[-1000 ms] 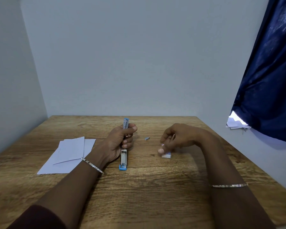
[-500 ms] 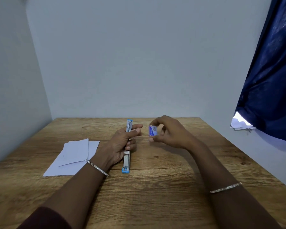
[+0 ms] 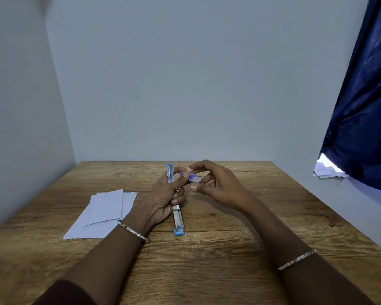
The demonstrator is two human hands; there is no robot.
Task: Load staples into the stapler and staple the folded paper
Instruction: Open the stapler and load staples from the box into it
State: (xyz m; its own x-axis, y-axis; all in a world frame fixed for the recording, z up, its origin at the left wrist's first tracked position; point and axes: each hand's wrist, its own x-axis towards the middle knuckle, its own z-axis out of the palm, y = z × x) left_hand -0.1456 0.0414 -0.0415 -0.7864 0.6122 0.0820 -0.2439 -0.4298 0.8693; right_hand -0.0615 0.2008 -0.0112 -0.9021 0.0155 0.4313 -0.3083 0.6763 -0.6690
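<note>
Wooden table (image 3: 207, 260): worktop set in a corner of pale walls.

Stapler (image 3: 178, 219): blue and metal, swung open. Base lies flat on the table, blue end toward 6 o'clock; upper arm stands up toward 12 o'clock, blue tip above the fingers.

Left hand (image 3: 163, 199): wrapped around the stapler at its hinge; thumb tip touches the near end of the staple box. Bangle on the wrist.

Staple box (image 3: 195, 177): small, blue and white, lifted off the table, just at 3 o'clock of the raised stapler arm, between the two hands.

Right hand (image 3: 220, 186): fingers loosely curled around the box from the 3 o'clock side. Whether they pinch it or merely touch it cannot be told. Bangle on the forearm.

Folded paper (image 3: 103, 212): white sheets flat on the table at 9 o'clock of the left hand, untouched.

Dark blue curtain (image 3: 365, 106): hanging at 2 o'clock, beyond the table edge
</note>
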